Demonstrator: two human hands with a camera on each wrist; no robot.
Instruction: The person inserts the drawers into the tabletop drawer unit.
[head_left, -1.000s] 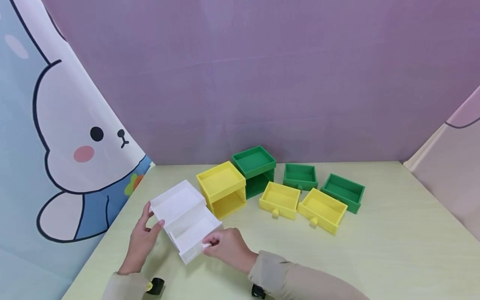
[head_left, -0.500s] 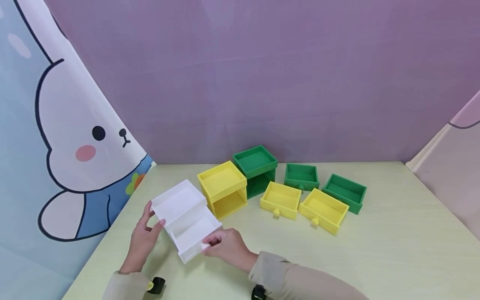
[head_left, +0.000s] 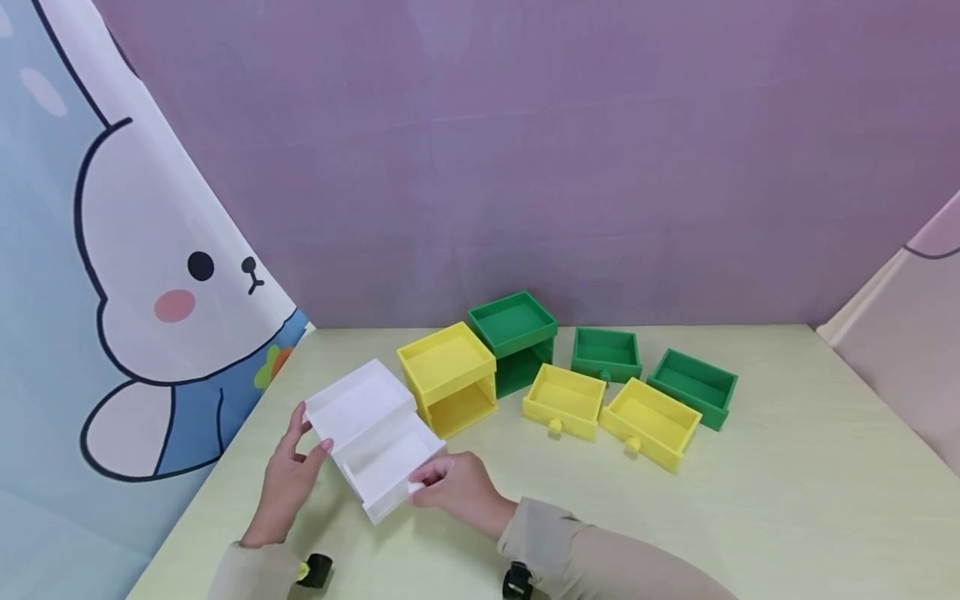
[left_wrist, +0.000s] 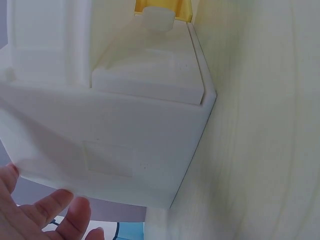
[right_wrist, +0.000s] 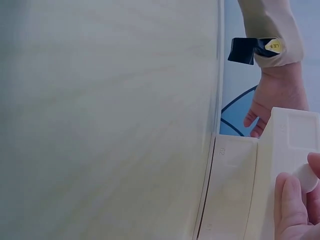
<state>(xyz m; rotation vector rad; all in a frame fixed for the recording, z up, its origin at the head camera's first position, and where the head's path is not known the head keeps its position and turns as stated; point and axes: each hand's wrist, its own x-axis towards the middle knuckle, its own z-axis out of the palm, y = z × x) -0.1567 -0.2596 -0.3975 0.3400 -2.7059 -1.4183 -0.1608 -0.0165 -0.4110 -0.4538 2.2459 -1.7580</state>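
A: Where's the white cabinet (head_left: pixel 360 402)?
B: Left part of the bench (head_left: pixel 795 500), between the hands, skewed so its front faces near right. White drawer (head_left: pixel 393 457) stands part-way out of it. Can't tell if the base sits flat.
A: Why skewed?
B: Probably puts the knob (right_wrist: pixel 306 177) within easy reach.
A: Hands?
B: Right hand (head_left: pixel 459 492): thumb and fingers closed in a pinch on that knob. Left hand (head_left: pixel 287 483): fingers spread and loosely bent, fingertips and thumb against the cabinet's left side. No tight grip; likely bracing so the body won't slide when the knob gets worked.
A: Around it?
B: Yellow cabinet (head_left: pixel 447 358) near it on the right, slot facing near; green cabinet (head_left: pixel 513 323) just beyond, far right of the yellow.
A: Their drawers?
B: Further right. Two yellow drawers (head_left: pixel 564 400), knobs toward near; two green drawers (head_left: pixel 606 354) on the far side of those. Looks like sorting by colour, upright, so each can be picked up by its front.
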